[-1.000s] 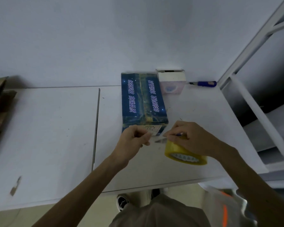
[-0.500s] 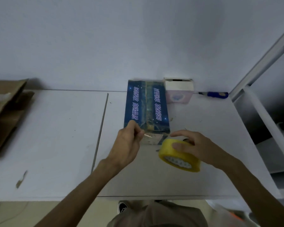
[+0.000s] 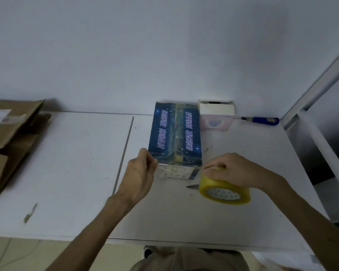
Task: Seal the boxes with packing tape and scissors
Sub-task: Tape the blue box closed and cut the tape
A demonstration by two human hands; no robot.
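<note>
A long blue box point(image 3: 174, 133) printed with white characters lies on the white table point(image 3: 76, 173), with tape running down its top seam. At the box's near left corner my left hand point(image 3: 139, 173) has curled fingers that pinch the end of a clear tape strip. The strip itself is hard to make out across the box's near face. My right hand point(image 3: 237, 171) grips the yellow tape roll point(image 3: 223, 190) from above at the box's near right corner. A metal scissor tip point(image 3: 192, 186) pokes out from under the roll.
A small white and pink box point(image 3: 216, 116) stands open against the wall beside the blue box. To its right lies a blue-handled tool point(image 3: 262, 120). Flattened brown cardboard point(image 3: 10, 133) is stacked at the table's left end. A white metal frame point(image 3: 311, 106) borders the right.
My left hand moved left and forward to the box's near left corner. My right hand carried the roll up to the box's near right corner. The view tilted up.
</note>
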